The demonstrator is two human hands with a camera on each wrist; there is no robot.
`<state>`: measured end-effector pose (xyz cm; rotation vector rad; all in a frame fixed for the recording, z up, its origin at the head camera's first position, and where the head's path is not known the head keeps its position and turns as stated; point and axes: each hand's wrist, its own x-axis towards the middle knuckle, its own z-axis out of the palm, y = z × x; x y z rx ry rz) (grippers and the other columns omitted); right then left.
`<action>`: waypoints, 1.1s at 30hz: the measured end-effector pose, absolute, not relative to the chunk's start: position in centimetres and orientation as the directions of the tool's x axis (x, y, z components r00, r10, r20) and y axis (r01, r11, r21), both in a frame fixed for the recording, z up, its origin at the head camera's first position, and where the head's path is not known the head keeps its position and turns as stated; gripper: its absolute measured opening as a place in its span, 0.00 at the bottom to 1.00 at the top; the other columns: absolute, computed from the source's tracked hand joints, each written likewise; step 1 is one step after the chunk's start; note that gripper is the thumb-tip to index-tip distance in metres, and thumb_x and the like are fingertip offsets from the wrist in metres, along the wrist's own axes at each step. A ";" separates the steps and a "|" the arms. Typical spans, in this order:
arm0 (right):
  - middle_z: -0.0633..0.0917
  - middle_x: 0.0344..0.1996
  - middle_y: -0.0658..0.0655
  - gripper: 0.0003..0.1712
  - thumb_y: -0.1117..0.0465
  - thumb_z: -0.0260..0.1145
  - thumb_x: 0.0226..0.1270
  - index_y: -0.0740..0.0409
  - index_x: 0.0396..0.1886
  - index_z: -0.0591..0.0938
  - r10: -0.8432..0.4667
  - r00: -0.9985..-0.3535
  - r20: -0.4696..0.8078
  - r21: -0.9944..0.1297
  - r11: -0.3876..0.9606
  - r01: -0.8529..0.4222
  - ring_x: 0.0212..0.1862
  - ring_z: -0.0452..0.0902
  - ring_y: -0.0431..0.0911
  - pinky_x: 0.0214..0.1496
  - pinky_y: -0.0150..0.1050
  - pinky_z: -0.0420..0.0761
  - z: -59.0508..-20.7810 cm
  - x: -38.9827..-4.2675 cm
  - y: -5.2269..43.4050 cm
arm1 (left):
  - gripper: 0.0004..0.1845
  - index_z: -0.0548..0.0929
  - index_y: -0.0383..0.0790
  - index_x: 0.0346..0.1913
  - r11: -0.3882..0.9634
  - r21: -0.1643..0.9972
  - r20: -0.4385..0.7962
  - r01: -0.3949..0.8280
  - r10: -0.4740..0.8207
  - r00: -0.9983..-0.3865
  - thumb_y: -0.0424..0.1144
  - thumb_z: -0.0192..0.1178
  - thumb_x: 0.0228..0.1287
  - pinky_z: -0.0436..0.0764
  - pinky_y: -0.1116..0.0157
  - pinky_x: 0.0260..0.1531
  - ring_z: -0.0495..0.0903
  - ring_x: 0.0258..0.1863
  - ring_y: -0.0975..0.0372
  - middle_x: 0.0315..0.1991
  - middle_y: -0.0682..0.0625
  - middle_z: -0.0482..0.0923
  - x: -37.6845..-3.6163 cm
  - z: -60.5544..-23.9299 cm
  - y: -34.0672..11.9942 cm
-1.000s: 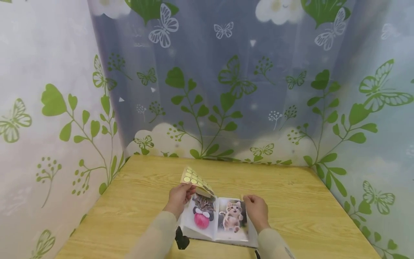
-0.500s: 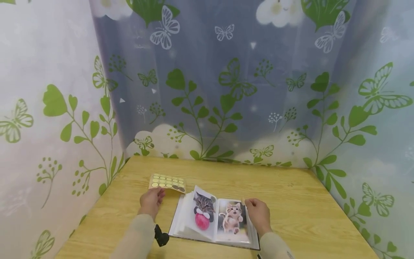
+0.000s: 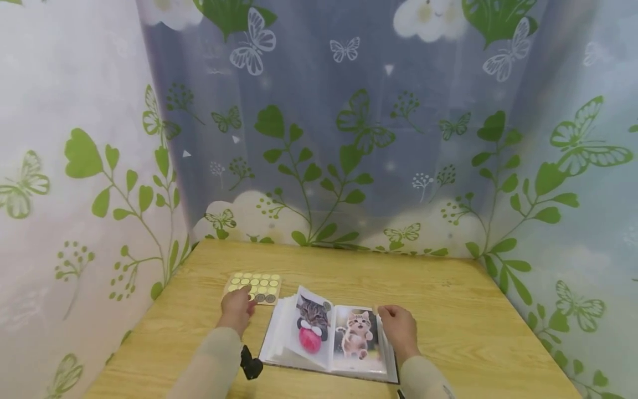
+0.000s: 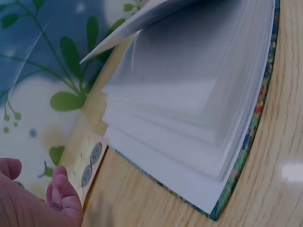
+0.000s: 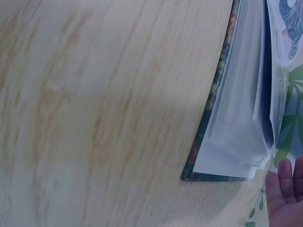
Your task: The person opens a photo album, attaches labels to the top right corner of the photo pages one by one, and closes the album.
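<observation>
A sheet of round stickers [image 3: 269, 286], mostly yellow circles with a few grey ones, lies on the table left of an open photo album [image 3: 266, 354]. My left hand [image 3: 236, 310] rests at the sheet's near-left part with loose fingers; in the left wrist view the thumb stands apart from the fingers. The album's left page [image 3: 315, 327] shows a cat with a pink ball and bears a grey round sticker [image 3: 327, 305]. A kitten photo [image 3: 356, 338] fills the right page. My right hand [image 3: 399, 327], at that page's upper right corner, pinches a small pale piece, too small to identify.
The album lies on a wood-grain table [image 3: 448, 321]. Patterned curtains [image 3: 309, 166] stand behind it and along both sides. Several loose album pages [image 4: 180, 109] fan upward on the left. Black straps show at the wrists.
My left hand has moved left with the sticker sheet and laid it flat on the table beside the album. The right hand stays almost still at the page corner.
</observation>
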<state>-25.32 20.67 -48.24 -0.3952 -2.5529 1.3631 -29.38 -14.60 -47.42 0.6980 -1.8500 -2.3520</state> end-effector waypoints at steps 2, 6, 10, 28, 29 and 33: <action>0.86 0.42 0.64 0.17 0.58 0.60 0.72 0.68 0.47 0.85 0.323 -0.943 0.081 -0.836 0.536 0.112 0.45 0.79 0.55 0.47 0.52 0.80 -48.2 -25.4 20.6 | 0.30 0.57 0.24 0.71 -0.246 0.949 -0.268 -0.197 -0.300 -0.915 0.40 0.49 0.77 0.76 0.74 0.31 0.76 0.34 0.64 0.51 0.38 0.67 -29.4 -46.7 -14.1; 0.86 0.41 0.63 0.17 0.58 0.60 0.73 0.68 0.46 0.85 0.311 -0.945 0.105 -0.829 0.553 0.090 0.43 0.80 0.54 0.45 0.51 0.80 -48.1 -25.5 20.6 | 0.32 0.54 0.23 0.73 -0.227 0.962 -0.211 -0.153 -0.259 -0.943 0.39 0.51 0.76 0.75 0.73 0.33 0.75 0.37 0.61 0.52 0.38 0.67 -29.4 -45.3 -12.3; 0.85 0.44 0.65 0.18 0.58 0.59 0.74 0.68 0.47 0.84 0.317 -0.945 0.086 -0.826 0.552 0.109 0.46 0.80 0.56 0.48 0.53 0.80 -48.2 -25.6 20.9 | 0.31 0.60 0.24 0.71 -0.182 0.976 -0.162 -0.119 -0.245 -0.956 0.37 0.55 0.73 0.78 0.70 0.35 0.78 0.36 0.61 0.56 0.33 0.72 -29.7 -44.4 -10.1; 0.85 0.45 0.65 0.17 0.58 0.57 0.75 0.67 0.48 0.84 0.286 -0.956 0.063 -0.802 0.584 0.122 0.46 0.79 0.54 0.49 0.53 0.79 -48.4 -26.4 22.1 | 0.28 0.72 0.29 0.64 0.466 0.864 0.112 0.192 0.195 -0.975 0.40 0.65 0.66 0.77 0.46 0.53 0.76 0.54 0.42 0.55 0.32 0.75 -27.4 -44.7 -2.8; 0.85 0.45 0.64 0.17 0.58 0.58 0.75 0.67 0.47 0.84 0.282 -0.957 0.065 -0.798 0.590 0.120 0.45 0.78 0.54 0.49 0.52 0.79 -48.3 -26.4 22.1 | 0.27 0.74 0.29 0.63 0.529 0.815 0.132 0.236 0.227 -0.965 0.40 0.65 0.65 0.77 0.45 0.53 0.77 0.53 0.43 0.54 0.33 0.76 -27.1 -44.8 -2.5; 0.86 0.41 0.61 0.16 0.58 0.58 0.74 0.66 0.46 0.85 0.265 -0.960 0.090 -0.778 0.621 0.098 0.42 0.78 0.51 0.45 0.49 0.80 -48.2 -26.7 22.3 | 0.23 0.83 0.35 0.55 0.759 0.501 0.227 0.416 0.348 -0.909 0.44 0.69 0.60 0.76 0.46 0.50 0.79 0.48 0.48 0.49 0.40 0.80 -25.7 -45.8 -1.2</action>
